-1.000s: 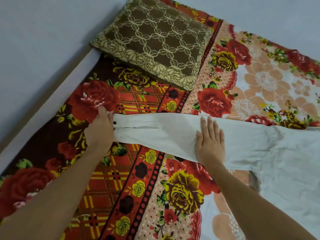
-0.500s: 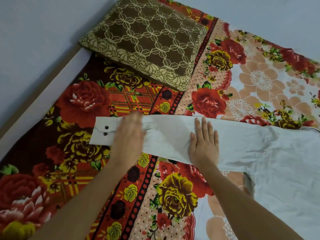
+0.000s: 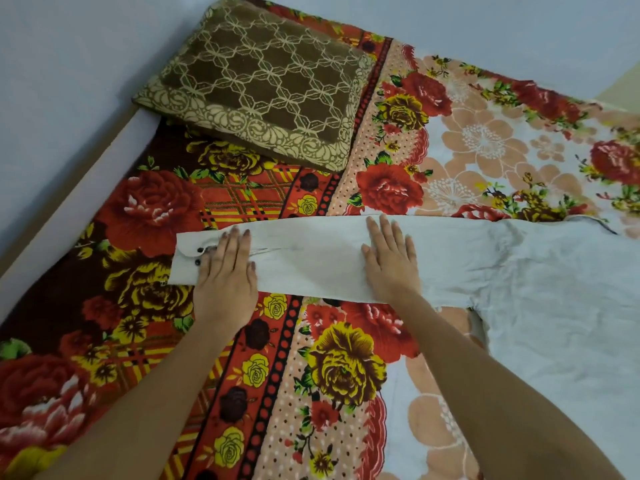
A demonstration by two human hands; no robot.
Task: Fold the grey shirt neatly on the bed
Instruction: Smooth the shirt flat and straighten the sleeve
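**Q:** Where does the grey shirt (image 3: pixel 540 292) lie, and what are the hands doing?

**A:** The shirt lies spread on the floral bedspread (image 3: pixel 138 209). Its body is at the right of the view, and one long sleeve (image 3: pixel 311 261) stretches leftward, below the brown patterned pillow (image 3: pixel 263 91). The left hand (image 3: pixel 225 282) rests flat on the sleeve just beside the buttoned cuff (image 3: pixel 187 265). The right hand (image 3: pixel 391 268) rests flat on mid-sleeve, nearer the shoulder. Neither hand grips anything: fingers are straight and palms down, pressing the cloth.

**Q:** How far along is the folding?

**A:** Early, by the look of it. The sleeve is laid out straight and largely smooth, which reads as preparation rather than a fold. No fold shows in the visible cloth, and the body carries wrinkles. The shirt's far side runs out of the frame, so the state of the other sleeve cannot be told. Left to do, as judged here: bring this sleeve in across the body, treat the other side likewise, then fold the body into a compact stack.
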